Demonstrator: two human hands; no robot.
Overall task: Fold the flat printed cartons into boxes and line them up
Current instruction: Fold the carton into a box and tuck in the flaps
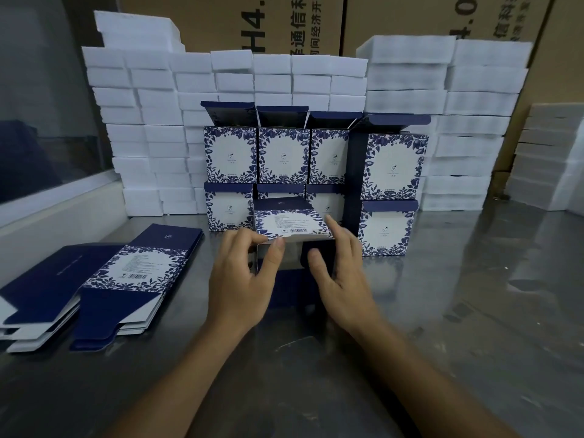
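Note:
A blue-and-white printed carton, half opened into a box, is held between both hands at the centre of the steel table. My left hand pinches its near left edge with thumb and fingers. My right hand grips its right side, thumb on the dark flap. Behind it, folded boxes stand in two stacked rows with lids up. A pile of flat cartons lies at the left.
White foam blocks are stacked in walls behind and right of the boxes. Brown shipping cartons stand at the back. A glass partition and white ledge bound the left. The steel table extends to the right and front.

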